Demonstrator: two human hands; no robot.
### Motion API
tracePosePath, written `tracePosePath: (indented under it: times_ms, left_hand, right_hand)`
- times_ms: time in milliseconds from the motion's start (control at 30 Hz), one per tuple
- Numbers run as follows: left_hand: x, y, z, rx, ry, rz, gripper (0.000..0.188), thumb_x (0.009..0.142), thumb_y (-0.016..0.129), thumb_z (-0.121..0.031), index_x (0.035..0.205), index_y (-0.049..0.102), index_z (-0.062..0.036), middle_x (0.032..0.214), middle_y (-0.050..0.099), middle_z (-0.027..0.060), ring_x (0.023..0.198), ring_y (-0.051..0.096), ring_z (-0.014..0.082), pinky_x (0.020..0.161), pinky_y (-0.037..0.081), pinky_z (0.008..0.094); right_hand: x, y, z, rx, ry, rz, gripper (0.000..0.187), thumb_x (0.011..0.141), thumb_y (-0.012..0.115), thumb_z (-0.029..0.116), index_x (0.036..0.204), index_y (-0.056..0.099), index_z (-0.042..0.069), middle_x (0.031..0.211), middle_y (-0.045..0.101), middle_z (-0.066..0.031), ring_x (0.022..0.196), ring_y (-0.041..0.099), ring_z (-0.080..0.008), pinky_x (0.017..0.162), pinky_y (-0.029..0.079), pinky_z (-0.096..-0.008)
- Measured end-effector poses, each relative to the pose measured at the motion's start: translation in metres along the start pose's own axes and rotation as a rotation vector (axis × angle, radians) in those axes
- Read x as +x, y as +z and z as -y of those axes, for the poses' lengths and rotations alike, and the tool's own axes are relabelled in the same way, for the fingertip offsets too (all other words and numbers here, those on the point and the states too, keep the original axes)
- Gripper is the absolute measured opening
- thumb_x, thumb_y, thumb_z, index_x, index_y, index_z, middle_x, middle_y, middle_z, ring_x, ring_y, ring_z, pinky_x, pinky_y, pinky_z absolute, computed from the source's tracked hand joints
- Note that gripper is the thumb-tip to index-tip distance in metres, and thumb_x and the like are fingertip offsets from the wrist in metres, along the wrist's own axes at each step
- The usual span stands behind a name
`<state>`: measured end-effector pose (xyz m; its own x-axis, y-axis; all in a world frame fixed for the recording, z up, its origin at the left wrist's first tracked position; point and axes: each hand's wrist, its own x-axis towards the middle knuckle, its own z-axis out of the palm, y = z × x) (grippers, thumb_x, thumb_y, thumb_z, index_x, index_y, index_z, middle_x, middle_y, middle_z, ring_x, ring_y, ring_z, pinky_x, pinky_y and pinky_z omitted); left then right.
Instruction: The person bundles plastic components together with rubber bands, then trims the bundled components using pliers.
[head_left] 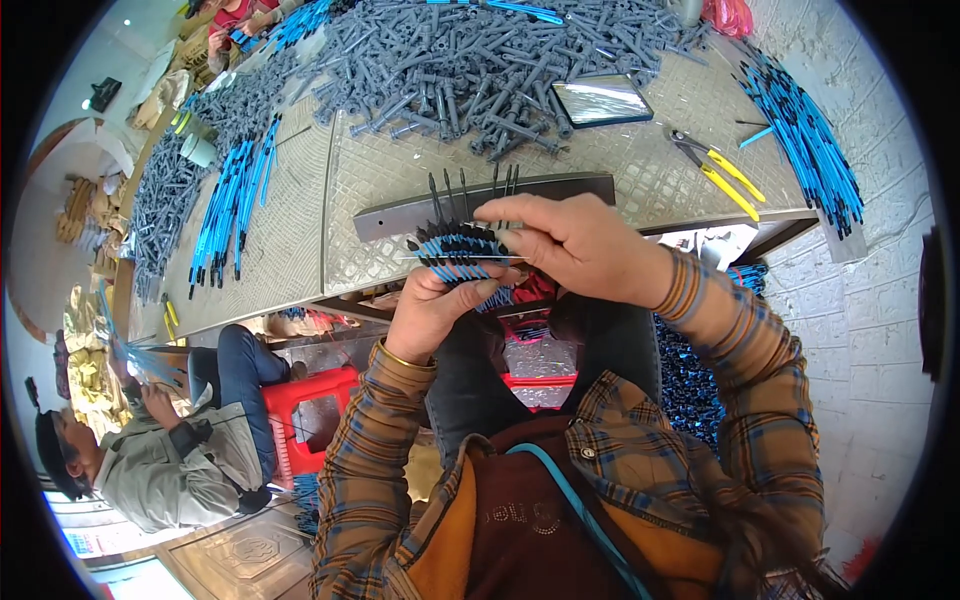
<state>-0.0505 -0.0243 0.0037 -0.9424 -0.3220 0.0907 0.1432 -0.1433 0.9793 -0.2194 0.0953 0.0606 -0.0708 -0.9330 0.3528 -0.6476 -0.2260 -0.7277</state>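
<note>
In front of my lap, my left hand is wrapped round a bundle of thin blue-and-black rods. Thin black shafts point up from the bundle toward the table. My right hand reaches across from the right, its index finger stretched over the bundle's top and its thumb bent in beneath. Whatever lies between those fingertips is too small to make out. Just behind the hands, a dark metal bar lies along the table's near edge.
A large pile of grey plastic rod-like pieces covers the far table. Dark-screened phone, yellow-handled pliers and blue rod bundles lie at right. More blue rods lie left. A co-worker sits left beside a red stool.
</note>
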Motion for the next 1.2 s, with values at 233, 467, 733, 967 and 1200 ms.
tracePosePath:
  times_ms: [233, 467, 733, 967, 1200]
  left_hand:
    - [0.000, 0.001, -0.003, 0.030, 0.019, 0.006, 0.016, 0.083, 0.055, -0.003, 0.098, 0.060, -0.0003, 0.098, 0.062, 0.0080, 0.094, 0.057, 0.0157, 0.084, 0.043, 0.0277]
    - [-0.001, -0.002, -0.002, -0.022, 0.001, 0.000, 0.017, 0.082, 0.055, -0.001, 0.098, 0.060, -0.0006, 0.098, 0.062, 0.0075, 0.094, 0.056, 0.0148, 0.084, 0.043, 0.0271]
    - [-0.003, -0.004, -0.004, 0.055, -0.025, 0.002, 0.017, 0.082, 0.055, 0.000, 0.098, 0.059, -0.0005, 0.096, 0.062, 0.0064, 0.094, 0.056, 0.0144, 0.084, 0.043, 0.0269]
    - [-0.003, -0.004, -0.001, 0.033, 0.004, -0.001, 0.017, 0.082, 0.056, -0.001, 0.098, 0.059, -0.0009, 0.096, 0.062, 0.0051, 0.093, 0.056, 0.0137, 0.084, 0.042, 0.0265]
    - [-0.003, -0.002, 0.000, 0.032, -0.003, 0.002, 0.018, 0.082, 0.056, -0.002, 0.100, 0.059, -0.0014, 0.097, 0.062, 0.0051, 0.094, 0.055, 0.0129, 0.084, 0.042, 0.0264]
  right_hand:
    - [0.003, 0.010, -0.008, 0.175, 0.021, 0.024, 0.028, 0.090, 0.046, 0.019, 0.114, 0.052, 0.005, 0.071, 0.060, -0.0101, 0.061, 0.056, -0.0143, 0.058, 0.044, -0.0245]
    - [0.007, 0.011, -0.003, 0.116, 0.004, 0.053, 0.028, 0.091, 0.045, 0.018, 0.114, 0.052, 0.004, 0.076, 0.060, -0.0080, 0.064, 0.054, -0.0104, 0.059, 0.043, -0.0239]
    - [0.006, 0.018, 0.004, 0.635, 0.193, 0.037, 0.032, 0.092, 0.044, 0.022, 0.117, 0.050, 0.003, 0.063, 0.048, 0.0042, 0.055, 0.039, -0.0018, 0.049, 0.032, -0.0176]
    - [0.003, 0.018, 0.004, 0.980, 0.290, 0.082, 0.034, 0.093, 0.044, 0.023, 0.119, 0.048, 0.002, 0.061, 0.043, 0.0058, 0.053, 0.034, 0.0004, 0.048, 0.027, -0.0154]
    - [0.004, 0.014, 0.006, 0.458, 0.144, 0.027, 0.030, 0.092, 0.043, 0.020, 0.116, 0.051, 0.004, 0.066, 0.051, 0.0025, 0.055, 0.043, -0.0044, 0.052, 0.036, -0.0185]
